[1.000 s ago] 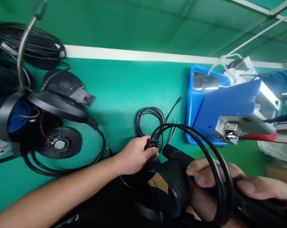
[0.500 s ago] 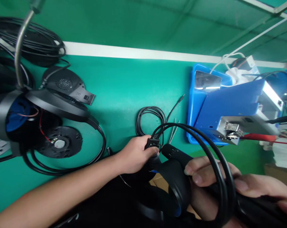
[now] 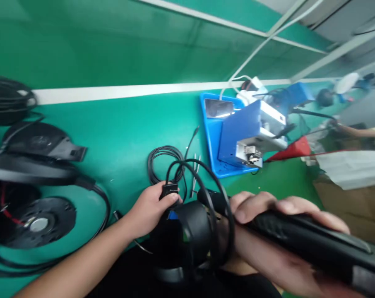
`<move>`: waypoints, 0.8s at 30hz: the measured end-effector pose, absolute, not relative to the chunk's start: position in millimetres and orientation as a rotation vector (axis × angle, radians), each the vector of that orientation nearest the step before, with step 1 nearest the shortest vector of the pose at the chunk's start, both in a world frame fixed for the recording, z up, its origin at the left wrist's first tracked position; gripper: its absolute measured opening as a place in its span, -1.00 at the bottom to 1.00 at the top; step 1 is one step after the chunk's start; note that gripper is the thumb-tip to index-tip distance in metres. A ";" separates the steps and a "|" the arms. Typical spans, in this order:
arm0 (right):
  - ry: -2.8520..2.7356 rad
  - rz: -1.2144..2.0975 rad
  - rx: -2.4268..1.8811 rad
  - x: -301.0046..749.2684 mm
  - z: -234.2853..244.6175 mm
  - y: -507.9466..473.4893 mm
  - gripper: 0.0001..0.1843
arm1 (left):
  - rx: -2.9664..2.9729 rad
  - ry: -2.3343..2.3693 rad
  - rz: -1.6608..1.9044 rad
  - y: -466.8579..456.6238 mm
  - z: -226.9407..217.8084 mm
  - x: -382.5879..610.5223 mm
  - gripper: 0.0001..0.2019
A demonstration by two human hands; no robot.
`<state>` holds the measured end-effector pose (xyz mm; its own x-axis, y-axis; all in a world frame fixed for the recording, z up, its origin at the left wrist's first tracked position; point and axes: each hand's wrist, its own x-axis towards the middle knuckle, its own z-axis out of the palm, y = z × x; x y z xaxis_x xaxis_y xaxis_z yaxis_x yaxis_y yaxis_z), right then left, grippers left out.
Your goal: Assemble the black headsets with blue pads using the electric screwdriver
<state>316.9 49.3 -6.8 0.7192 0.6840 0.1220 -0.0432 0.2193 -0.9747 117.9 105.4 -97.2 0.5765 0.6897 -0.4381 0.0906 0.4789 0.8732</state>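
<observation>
My left hand (image 3: 152,209) is closed on a black headset (image 3: 195,229), thumb pressed on a small block at the end of its headband. Two black band tubes (image 3: 217,186) loop from that block over to the right. In my right hand (image 3: 258,207) is a black electric screwdriver (image 3: 287,229), gripped along its body, with its nose pointing left toward the block. Whether the tip touches the headset I cannot tell, since the tubes pass in front. Behind my left hand lies a coiled black cable (image 3: 150,165) on the green table.
Another headset (image 3: 35,169) lies at left, one speaker disc (image 3: 40,223) opened with red wires. A blue tray (image 3: 207,136) at right bears a blue box-shaped machine (image 3: 240,130). Tweezers (image 3: 194,176) lie beside the cable. A cardboard box (image 3: 345,203) and another person's arm (image 3: 358,131) appear far right.
The view has swung to the right, so the table things sit further left. The screwdriver's body shows more fully now. Both hands keep their hold.
</observation>
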 end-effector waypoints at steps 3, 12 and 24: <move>-0.554 0.382 -1.151 359.2 2.8 73.5 -0.51 | 1.006 0.894 0.423 106.8 -101.9 118.2 -0.66; -0.765 -0.288 -0.876 451.7 -10.4 135.4 -0.30 | 0.881 0.959 0.411 105.2 -83.8 120.2 -0.63; -0.709 -0.180 -0.968 424.8 -7.7 110.1 -0.26 | 0.901 0.951 0.417 103.8 -92.8 119.5 -0.62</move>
